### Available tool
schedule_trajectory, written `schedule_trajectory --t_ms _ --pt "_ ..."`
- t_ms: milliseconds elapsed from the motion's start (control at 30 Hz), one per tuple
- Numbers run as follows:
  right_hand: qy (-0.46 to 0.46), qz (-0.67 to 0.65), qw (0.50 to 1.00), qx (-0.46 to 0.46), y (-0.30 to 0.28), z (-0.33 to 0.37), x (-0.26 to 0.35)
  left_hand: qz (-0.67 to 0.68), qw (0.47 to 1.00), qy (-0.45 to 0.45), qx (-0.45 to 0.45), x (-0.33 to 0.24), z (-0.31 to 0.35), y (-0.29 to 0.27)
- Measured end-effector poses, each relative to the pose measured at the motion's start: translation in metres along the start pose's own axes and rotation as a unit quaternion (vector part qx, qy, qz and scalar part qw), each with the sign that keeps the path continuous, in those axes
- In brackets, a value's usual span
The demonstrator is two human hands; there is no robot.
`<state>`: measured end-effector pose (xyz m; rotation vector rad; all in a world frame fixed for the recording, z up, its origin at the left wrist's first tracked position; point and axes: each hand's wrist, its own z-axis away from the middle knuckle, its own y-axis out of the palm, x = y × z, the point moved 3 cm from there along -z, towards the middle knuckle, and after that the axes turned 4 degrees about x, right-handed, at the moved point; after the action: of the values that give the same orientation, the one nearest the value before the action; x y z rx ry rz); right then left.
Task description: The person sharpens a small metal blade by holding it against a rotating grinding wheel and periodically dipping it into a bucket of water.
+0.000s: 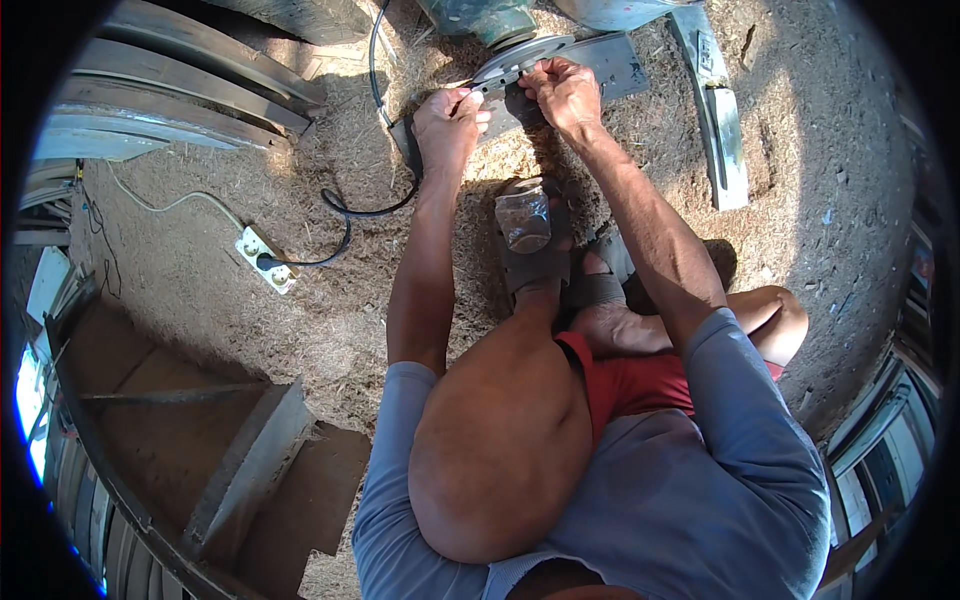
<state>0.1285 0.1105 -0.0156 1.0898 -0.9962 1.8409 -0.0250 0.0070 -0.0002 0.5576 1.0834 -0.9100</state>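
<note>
A round grey disc (pixel 525 58) sits against a greenish machine (pixel 480 18) at the top of the head view, with a flat grey metal plate (pixel 615 70) beside it. My left hand (pixel 450 125) is closed at the disc's lower left, fingertips pinched together. Just right of it, my right hand (pixel 565 95) pinches at the disc's lower edge. Whatever lies between the fingertips of either hand is too small to make out. Below the hands, a clear glass jar (pixel 523 222) stands by my sandalled foot.
A white power strip (pixel 265 258) with a black plug and cable lies on the dirt floor at left. Curved wooden planks (pixel 180 80) are stacked at upper left. A long metal-and-wood piece (pixel 722 140) lies at right. A brown panelled structure (pixel 190 420) fills the lower left.
</note>
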Motion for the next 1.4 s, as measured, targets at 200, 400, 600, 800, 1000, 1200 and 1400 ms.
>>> schedule_trajectory --t_ms 200,400,600,800,1000,1200,1400 --pt "0.006 0.015 1.0 0.01 0.003 -0.001 -0.005 0.002 1.0 0.009 0.006 0.004 -0.001 -0.005" --pt "0.005 -0.009 1.0 0.014 0.003 -0.001 -0.004 0.002 1.0 0.004 0.0 0.005 -0.001 -0.004" --pt "0.004 -0.03 0.999 0.014 0.001 0.002 0.005 0.018 1.0 0.008 0.001 0.006 -0.004 -0.003" --pt "0.011 -0.061 0.998 0.016 -0.002 0.008 0.014 0.012 1.0 0.004 0.003 0.004 -0.004 0.0" --pt "0.025 -0.076 0.997 0.013 -0.003 0.013 0.023 -0.008 1.0 0.003 0.004 0.004 -0.005 0.001" --pt "0.03 -0.081 0.996 0.001 -0.006 0.011 0.02 -0.007 1.0 -0.001 0.001 0.005 -0.006 0.005" --pt "0.03 -0.081 0.996 -0.009 -0.007 0.01 0.018 -0.001 1.0 -0.003 0.01 0.005 -0.009 0.007"
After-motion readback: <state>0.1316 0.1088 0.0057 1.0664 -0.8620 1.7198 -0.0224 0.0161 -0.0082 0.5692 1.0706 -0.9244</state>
